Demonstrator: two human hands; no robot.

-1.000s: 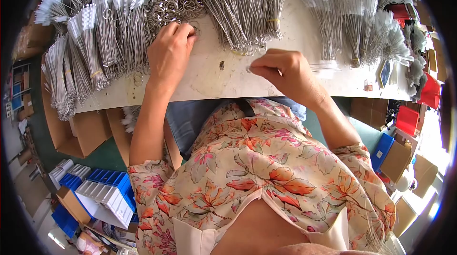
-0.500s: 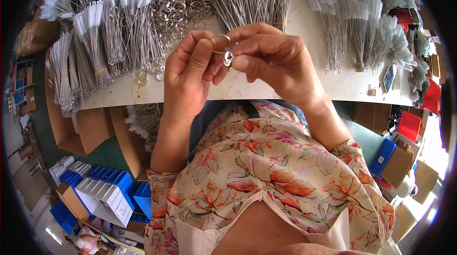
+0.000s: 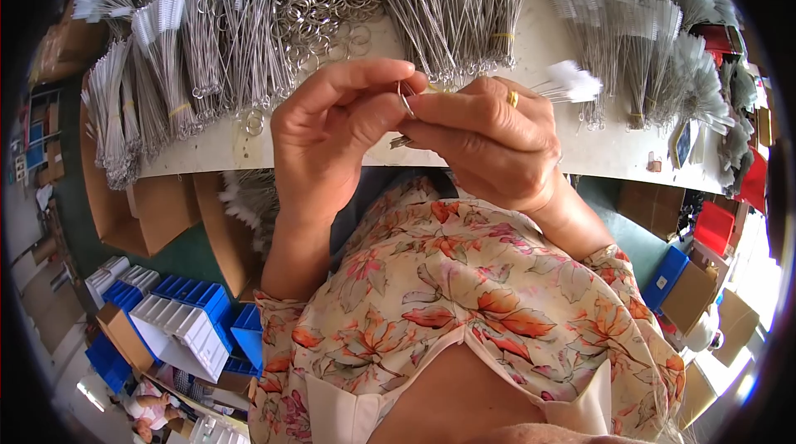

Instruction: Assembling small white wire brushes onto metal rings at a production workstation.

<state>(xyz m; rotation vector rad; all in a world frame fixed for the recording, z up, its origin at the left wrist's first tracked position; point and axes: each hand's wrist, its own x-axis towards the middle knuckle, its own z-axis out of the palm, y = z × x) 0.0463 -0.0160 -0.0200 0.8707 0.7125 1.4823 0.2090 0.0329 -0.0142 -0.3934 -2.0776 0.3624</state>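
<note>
My left hand [image 3: 327, 133] pinches a metal split ring [image 3: 405, 101] between thumb and fingers above the table's near edge. Closed around the wire handles of a few small brushes, my right hand [image 3: 497, 141] meets the left at that ring. White bristle heads [image 3: 572, 82] of these brushes stick out to the right, behind the knuckles. Short wire ends show under the right fingers near the ring. Whether the handle loops are threaded on the ring is hidden by the fingertips.
Loose split rings [image 3: 327, 0] lie heaped on the white table [image 3: 369, 154]. Bundles of wire-handled brushes stand at left [image 3: 166, 63], centre [image 3: 452, 17] and right [image 3: 622, 46]. Below the table at left are cardboard boxes [image 3: 137, 216] and blue and white bins [image 3: 182, 328].
My right hand has taken hold of a few brushes, which were not in it before. It has turned knuckles-up and closed in on the ring, which my left hand keeps pinched.
</note>
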